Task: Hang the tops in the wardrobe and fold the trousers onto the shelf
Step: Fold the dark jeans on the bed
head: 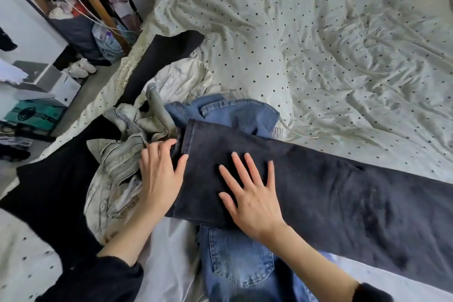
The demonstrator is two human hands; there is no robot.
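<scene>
Blue jeans point(235, 262): nearest the camera, back pocket up, lying on the bed under the dark trousers; more blue denim shows beyond them, bunched near the waistband.
Right hand point(252, 201): flat on the dark trousers, fingers straight and spread, pressing the cloth and gripping nothing.
Left hand point(159, 174): laid at the hem end of the dark trousers, fingers straight along the edge, thumb on top of the cloth; not curled round anything.
Dark trousers point(318, 189): stretched across the bed from the hem at the left hand out past the right edge of view, on top of the blue jeans.
Grey jeans point(127, 152): crumpled just left of the left hand, touching the hem end of the dark trousers.
Black garment point(61, 191): spread over the near left side of the bed.
Black cloth point(161, 56): a second dark piece, farther up the bed's left edge.
Bed point(318, 56): covered in rumpled pale sheet with small dark dots.
Bag point(107, 41): on the floor at left, contents too small to tell.
Shoes point(81, 68): pale pair on the floor near the bag.
Boxes point(49, 81): white and grey, stacked at far left, closed.
</scene>
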